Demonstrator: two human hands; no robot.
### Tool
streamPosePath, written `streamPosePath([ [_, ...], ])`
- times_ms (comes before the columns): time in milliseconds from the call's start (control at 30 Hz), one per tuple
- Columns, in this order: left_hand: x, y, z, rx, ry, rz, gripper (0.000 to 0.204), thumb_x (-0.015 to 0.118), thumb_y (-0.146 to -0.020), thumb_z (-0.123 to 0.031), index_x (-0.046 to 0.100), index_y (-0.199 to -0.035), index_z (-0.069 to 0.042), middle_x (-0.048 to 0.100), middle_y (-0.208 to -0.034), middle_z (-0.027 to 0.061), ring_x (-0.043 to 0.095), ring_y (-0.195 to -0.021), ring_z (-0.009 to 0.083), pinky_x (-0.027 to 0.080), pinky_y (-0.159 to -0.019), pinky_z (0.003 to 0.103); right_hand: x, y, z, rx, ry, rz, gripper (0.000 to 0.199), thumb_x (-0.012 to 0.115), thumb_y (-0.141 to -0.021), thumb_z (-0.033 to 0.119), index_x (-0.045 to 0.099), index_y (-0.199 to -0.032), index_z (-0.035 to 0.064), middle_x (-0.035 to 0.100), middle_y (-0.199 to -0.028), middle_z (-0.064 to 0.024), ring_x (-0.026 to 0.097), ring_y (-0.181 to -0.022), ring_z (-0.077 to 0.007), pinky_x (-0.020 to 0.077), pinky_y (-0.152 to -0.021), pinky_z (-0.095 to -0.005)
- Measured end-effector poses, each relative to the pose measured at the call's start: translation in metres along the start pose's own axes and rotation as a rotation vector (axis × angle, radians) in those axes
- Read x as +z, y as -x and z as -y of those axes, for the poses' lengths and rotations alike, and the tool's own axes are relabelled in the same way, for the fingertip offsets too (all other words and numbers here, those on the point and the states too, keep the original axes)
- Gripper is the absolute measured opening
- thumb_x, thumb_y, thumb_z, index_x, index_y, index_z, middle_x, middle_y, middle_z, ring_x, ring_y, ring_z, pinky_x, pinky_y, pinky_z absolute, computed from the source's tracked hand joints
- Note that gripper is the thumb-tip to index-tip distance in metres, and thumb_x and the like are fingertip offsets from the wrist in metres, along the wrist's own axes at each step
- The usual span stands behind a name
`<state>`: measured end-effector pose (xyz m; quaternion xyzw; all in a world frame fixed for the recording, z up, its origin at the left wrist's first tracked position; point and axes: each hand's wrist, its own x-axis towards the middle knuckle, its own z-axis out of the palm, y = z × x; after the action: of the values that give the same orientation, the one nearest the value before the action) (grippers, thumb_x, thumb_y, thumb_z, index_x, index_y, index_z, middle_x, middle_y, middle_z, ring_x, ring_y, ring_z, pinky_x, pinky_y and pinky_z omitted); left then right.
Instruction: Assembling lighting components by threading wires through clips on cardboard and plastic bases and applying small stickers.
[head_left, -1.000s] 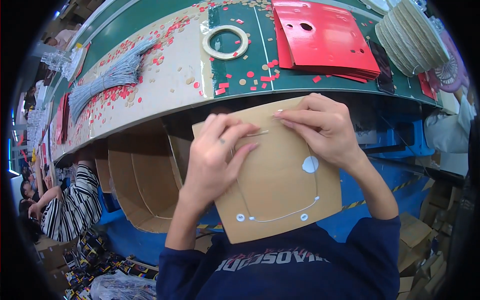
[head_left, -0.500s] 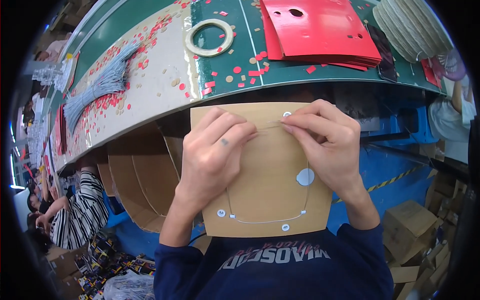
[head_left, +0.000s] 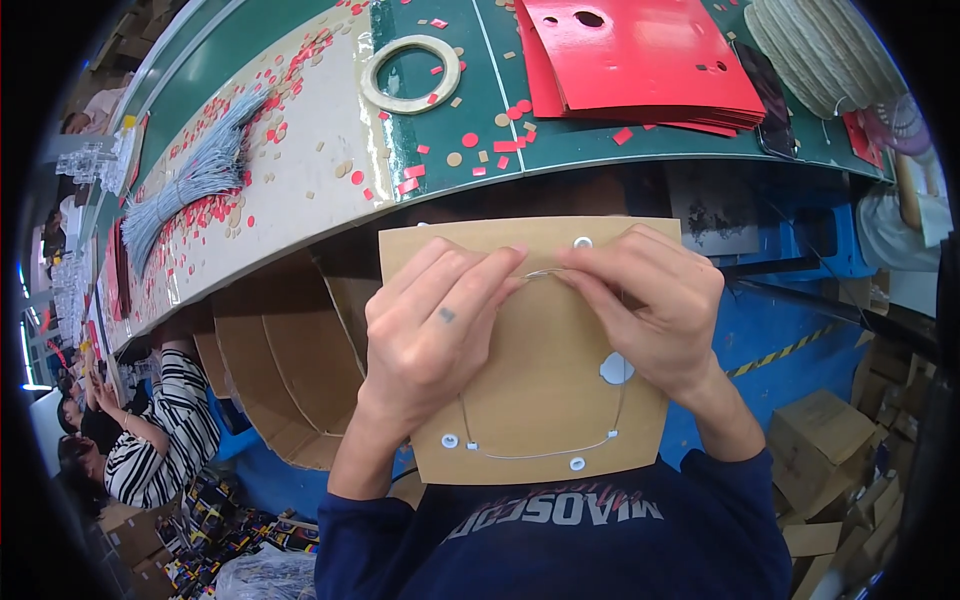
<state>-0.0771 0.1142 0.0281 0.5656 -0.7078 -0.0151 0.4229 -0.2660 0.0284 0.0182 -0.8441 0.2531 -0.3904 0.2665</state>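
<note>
Brown cardboard panel [head_left: 540, 370] rests against the person's chest below the tabletop [head_left: 300, 190] edge, both the left hand [head_left: 435, 325] and right hand [head_left: 655, 305] pinching thin wire [head_left: 545, 272] running crosswise between their fingers near its upper edge.

dark navy long sleeves, pushed up the forearms, cover both arms at six o'clock. the navy top bears pale printed lettering across the chest. the left hand [head_left: 432, 325] carries a small dark mark; the right hand [head_left: 655, 300] is bare.
</note>
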Motion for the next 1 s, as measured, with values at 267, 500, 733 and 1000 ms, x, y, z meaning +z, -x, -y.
streamPosePath([
  [267,0.001,-0.001,0.0,0.064,-0.089,0.066,0.033,0.077,-0.063,0.009,0.075,-0.094,-0.001,0.056,-0.07,0.0046,0.055,-0.061,0.0205,0.045,-0.052,0.032,-0.003,-0.003,-0.005,-0.123,0.049,0.025,0.024,0.083,-0.068,-0.005,0.077,-0.09,0.0018,0.067,-0.073,-0.0081,0.064,-0.061,-0.0215,0.0484,-0.052,-0.029],
  [500,0.0,-0.001,-0.002,0.103,-0.195,0.057,0.029,0.073,-0.061,0.008,0.073,-0.089,0.001,0.054,-0.072,0.0034,0.054,-0.061,0.0189,0.045,-0.049,0.031,0.004,-0.002,-0.004,-0.214,0.115,0.017,0.028,0.083,-0.064,-0.003,0.078,-0.09,0.0039,0.065,-0.075,-0.0049,0.061,-0.063,-0.0205,0.0477,-0.051,-0.029],
  [733,0.0,0.001,-0.002,0.163,-0.225,0.067,0.025,0.071,-0.062,0.005,0.072,-0.087,0.001,0.052,-0.072,0.0031,0.055,-0.063,0.0176,0.044,-0.046,0.03,0.004,-0.008,-0.005,-0.211,0.053,0.036,0.026,0.082,-0.063,-0.002,0.076,-0.087,0.0038,0.066,-0.077,-0.0047,0.064,-0.067,-0.0215,0.0507,-0.055,-0.0312],
  [1000,-0.022,-0.027,-0.006,0.237,-0.274,0.356,0.012,0.068,-0.065,-0.004,0.062,-0.075,-0.002,0.051,-0.076,0.0036,0.057,-0.072,0.0177,0.045,-0.049,0.031,0.004,-0.006,0.001,-0.208,0.061,0.037,0.024,0.079,-0.063,-0.002,0.074,-0.086,0.0026,0.067,-0.079,-0.0065,0.066,-0.07,-0.0237,0.0527,-0.057,-0.0331],
])
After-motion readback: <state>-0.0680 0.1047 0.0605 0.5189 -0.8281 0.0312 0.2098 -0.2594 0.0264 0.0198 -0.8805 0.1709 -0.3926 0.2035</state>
